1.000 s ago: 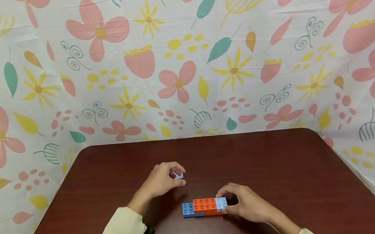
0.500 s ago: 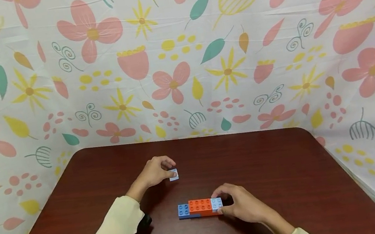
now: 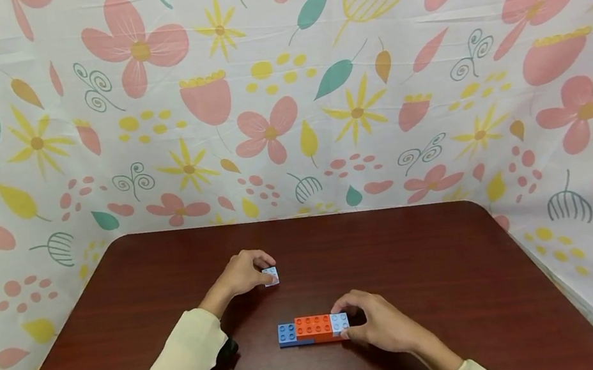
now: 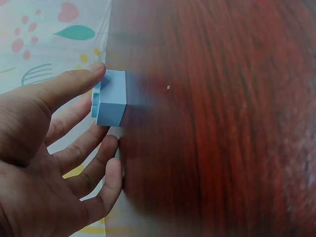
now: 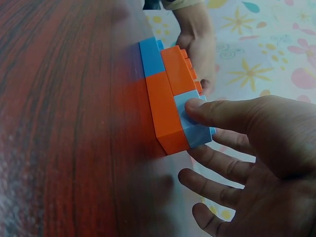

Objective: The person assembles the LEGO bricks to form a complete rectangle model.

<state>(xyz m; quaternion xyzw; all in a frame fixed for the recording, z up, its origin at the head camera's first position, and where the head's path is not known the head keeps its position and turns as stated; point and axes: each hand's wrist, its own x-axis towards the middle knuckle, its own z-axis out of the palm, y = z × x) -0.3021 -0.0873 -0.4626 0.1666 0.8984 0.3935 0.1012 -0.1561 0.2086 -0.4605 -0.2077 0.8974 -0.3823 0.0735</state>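
Note:
My left hand (image 3: 242, 274) pinches a small light-blue toy building brick (image 4: 113, 89) over the table's far middle, its thumb on the near side. In the left wrist view the brick's studs face the palm. My right hand (image 3: 384, 325) grips the right end of a joined row of bricks, thumb against a light-blue brick (image 5: 197, 134) on top. Beside that brick sits a red-orange brick (image 3: 313, 325) with several studs. Beneath them are another red-orange brick (image 5: 162, 103) and, at the left end, a blue brick (image 3: 287, 333) with studs showing.
The dark red-brown wooden table (image 3: 431, 261) has rounded far corners. A floral cloth (image 3: 269, 86) hangs behind it and along its sides. A dark object (image 3: 228, 350) shows at the left wrist, below the sleeve's cuff.
The light-blue brick in my left hand has turned so its studded top shows in the head view. My right hand keeps its grip on the joined bricks. The head view has shifted slightly.

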